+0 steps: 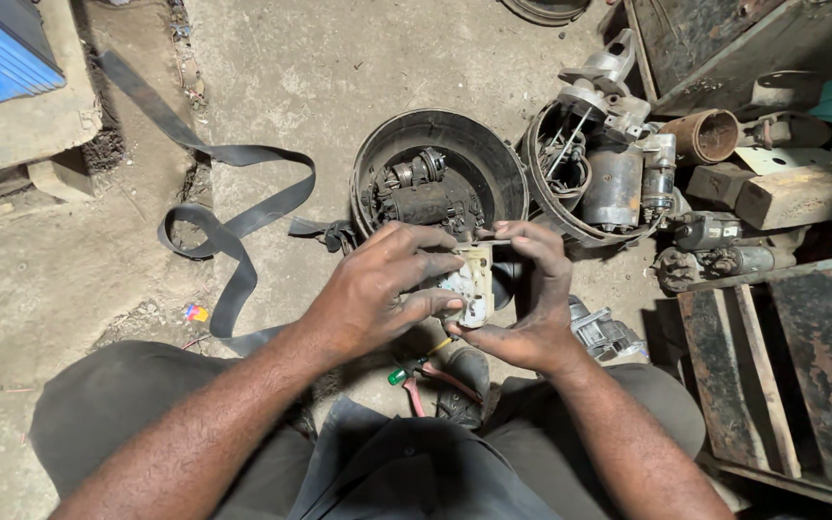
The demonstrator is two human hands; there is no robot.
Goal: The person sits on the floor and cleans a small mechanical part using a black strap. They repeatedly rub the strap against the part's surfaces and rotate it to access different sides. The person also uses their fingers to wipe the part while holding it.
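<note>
Both hands hold a small cream-coloured plastic part (475, 282) with metal bits on it, above the concrete floor. My left hand (377, 289) grips its left side, thumb and fingers wrapped around it. My right hand (530, 299) holds its right edge, fingertips on the top corner. Under the hands lie a screwdriver with a green handle (408, 370) and red-handled pliers (440, 381).
A round black pan (507, 173) behind the hands holds dark motor parts. A second pan (543, 197) to its right holds a starter motor (612, 183). A black rubber strap (233, 217) curls at left. Rusty metal frames (772, 356) and wood blocks stand at right.
</note>
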